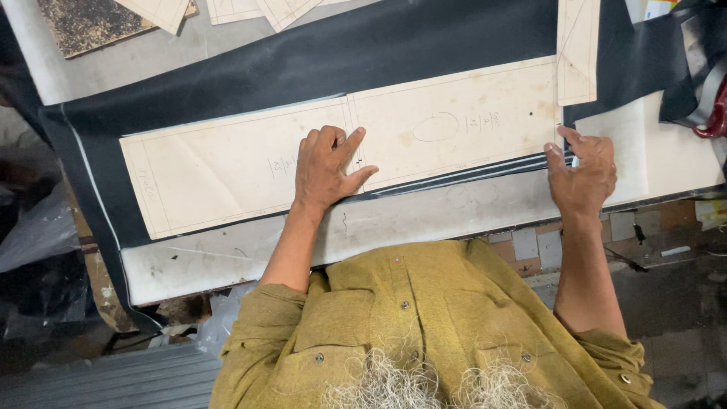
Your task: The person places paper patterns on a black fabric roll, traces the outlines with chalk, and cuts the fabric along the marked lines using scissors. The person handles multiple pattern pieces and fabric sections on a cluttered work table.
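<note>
A long cream paper pattern [227,163] lies flat on a sheet of black cloth [363,45] spread over a white table [454,208]. My left hand [327,167] presses down on the pattern near its middle seam, fingers spread. My right hand [581,173] is at the pattern's lower right corner, fingers pinched on a small piece of white chalk [575,160] that touches the cloth edge. White chalk lines run along the cloth just below the pattern's lower edge.
A narrow upright paper pattern piece [578,49] lies at the right end. More paper pieces [227,9] and a dark board [87,23] sit at the back. A plastic bag [38,231] hangs at the left. Tiled floor shows below the table's front edge.
</note>
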